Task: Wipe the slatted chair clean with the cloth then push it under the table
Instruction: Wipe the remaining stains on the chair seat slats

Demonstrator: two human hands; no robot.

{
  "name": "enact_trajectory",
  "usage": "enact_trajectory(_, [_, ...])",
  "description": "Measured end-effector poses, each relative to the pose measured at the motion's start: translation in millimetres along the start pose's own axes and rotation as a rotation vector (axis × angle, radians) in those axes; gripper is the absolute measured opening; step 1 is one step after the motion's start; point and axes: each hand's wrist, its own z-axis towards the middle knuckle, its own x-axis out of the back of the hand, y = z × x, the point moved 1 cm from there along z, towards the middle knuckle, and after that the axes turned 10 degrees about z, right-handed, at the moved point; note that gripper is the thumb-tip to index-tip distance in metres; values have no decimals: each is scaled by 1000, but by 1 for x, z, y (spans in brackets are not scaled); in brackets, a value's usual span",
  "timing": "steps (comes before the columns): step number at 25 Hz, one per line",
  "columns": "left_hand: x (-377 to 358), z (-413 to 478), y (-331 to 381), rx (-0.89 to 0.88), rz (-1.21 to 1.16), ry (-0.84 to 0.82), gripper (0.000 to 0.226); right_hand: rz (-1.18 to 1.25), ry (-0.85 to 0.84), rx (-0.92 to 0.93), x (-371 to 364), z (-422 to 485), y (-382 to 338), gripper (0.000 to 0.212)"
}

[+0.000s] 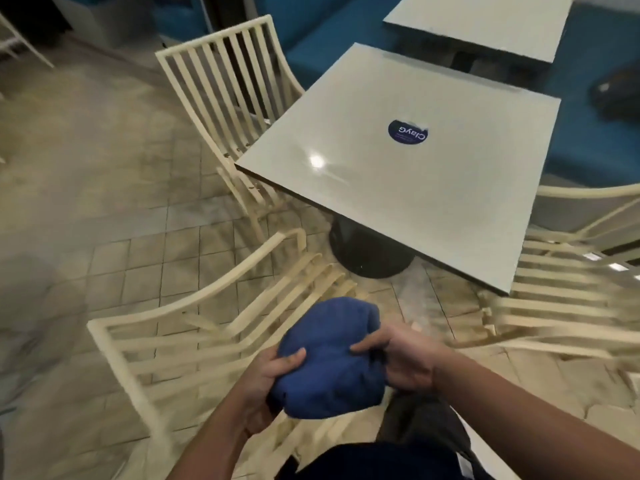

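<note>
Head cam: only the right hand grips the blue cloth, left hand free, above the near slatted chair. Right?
Not quite. The left hand is not free. The head view shows both the left hand and the right hand gripping the blue cloth, bunched between them above the near slatted chair.

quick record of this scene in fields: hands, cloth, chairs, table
cloth: blue, bunched, held between both hands
left hand: grips the cloth's left side
right hand: grips the cloth's right side
near chair: cream, slatted, below the cloth, blurred
table: square pale top, round blue sticker
far chair: seat partly under the table
</note>
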Motion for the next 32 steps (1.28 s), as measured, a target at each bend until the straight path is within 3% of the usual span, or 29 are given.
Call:
enact_trajectory(5, [93, -68, 8, 59, 170, -7, 25, 66, -32, 158, -63, 12, 94, 53])
enact_trajectory(7, [99, -88, 17, 25, 164, -24, 35, 189, -69, 199, -80, 9, 118, 53])
enact_trajectory(11, [80, -104, 11, 46, 61, 124, 39, 341, -144, 188, -92, 0, 139, 61])
enact_trajectory(13, [70, -105, 2, 116, -34, 199, 55, 445, -175, 167, -92, -4, 150, 75])
enact_trajectory(15, [59, -106, -6, 210, -104, 139, 78, 566, -243, 143, -91, -5, 163, 80])
enact_trajectory(18, [36, -120, -17, 265, -214, 42, 90, 653, -305, 83, -92, -11, 183, 77])
enact_trajectory(23, [48, -138, -13, 148, -325, -4, 89, 569, -158, 184, -122, -11, 191, 58])
enact_trajectory(28, [130, -152, 28, 24, -19, -65, 49, 447, -14, 326, -172, 17, 185, 52])
enact_trajectory(32, [226, -155, 73, 18, 157, -63, 38, 223, 254, 461, -223, 89, 195, 48])
